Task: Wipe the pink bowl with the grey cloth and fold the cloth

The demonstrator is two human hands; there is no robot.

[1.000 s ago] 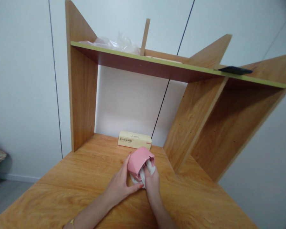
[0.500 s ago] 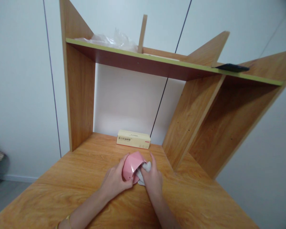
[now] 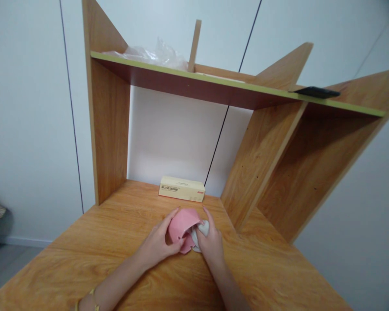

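Note:
A glossy pink faceted container (image 3: 184, 220), perhaps a bowl or holder, is tilted with its opening toward the right and toward me. My left hand (image 3: 160, 242) is closed around its left side, thumb at the lower rim and fingers behind. My right hand (image 3: 210, 242) grips a bunched pale grey cloth (image 3: 204, 227) at the opening, thumb pressing on it and one finger raised. Part of the cloth is hidden behind the hand and inside the pink container. Both hands are just above the wooden desk (image 3: 123, 233).
Behind the hands, a cream cling-film box (image 3: 181, 190) stands against the back wall. A shelf (image 3: 188, 77) overhead carries a clear plastic bag (image 3: 158, 54) and a flat dark object (image 3: 317, 92). Upright wooden panels (image 3: 110, 134) bound the desk nook at left and right.
The pink container has turned a little in my left hand, showing more of its lower inside. My right hand and the cloth have shifted slightly to the right.

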